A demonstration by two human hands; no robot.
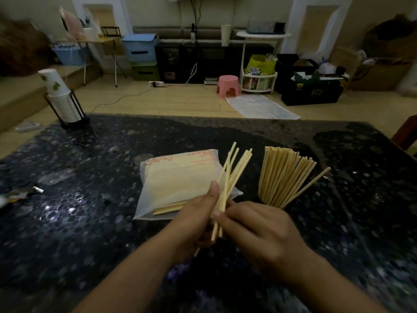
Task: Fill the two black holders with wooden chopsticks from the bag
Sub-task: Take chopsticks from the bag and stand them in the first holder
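A translucent white bag (178,179) of wooden chopsticks lies flat on the dark speckled table (90,199), a few stick ends poking out of its near open end. My left hand (196,220) grips a small bundle of chopsticks (232,175) that fans up and to the right. My right hand (255,229) pinches the lower part of the same bundle. To the right, many chopsticks (284,175) stand fanned out; the black holder under them is hardly distinguishable against the dark table. One stick (316,180) leans out to the right.
A black wire rack with a stack of paper cups (61,98) stands at the table's far left corner. A crumpled wrapper (22,193) lies at the left edge. Beyond the table are a pink stool (228,85), boxes and shelves.
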